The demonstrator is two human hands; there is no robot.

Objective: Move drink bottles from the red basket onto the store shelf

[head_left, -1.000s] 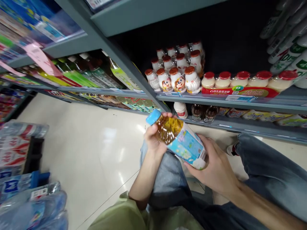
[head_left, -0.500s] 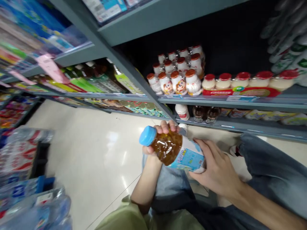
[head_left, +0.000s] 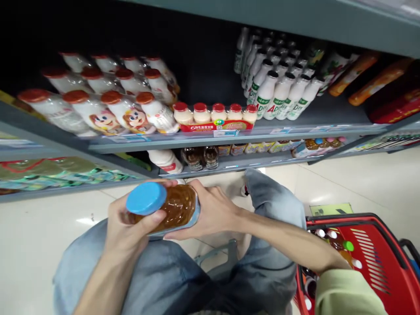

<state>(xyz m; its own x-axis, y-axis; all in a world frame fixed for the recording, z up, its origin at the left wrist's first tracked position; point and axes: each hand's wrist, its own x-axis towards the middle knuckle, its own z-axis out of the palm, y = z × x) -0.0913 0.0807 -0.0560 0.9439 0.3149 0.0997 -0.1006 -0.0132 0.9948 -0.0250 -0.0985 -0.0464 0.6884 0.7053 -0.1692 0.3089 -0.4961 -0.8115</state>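
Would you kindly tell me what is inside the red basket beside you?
The red basket holds several bottles, with white caps and one green cap showing. The green sleeve covers its near part, so the count is hidden.

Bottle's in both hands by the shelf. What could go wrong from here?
The bottle lies on its side between the left hand, by the blue cap, and the right hand, above a hard floor; a slip could drop it. The pack of red-capped bottles sits at the edge of the shelf, so a reaching arm might knock it.
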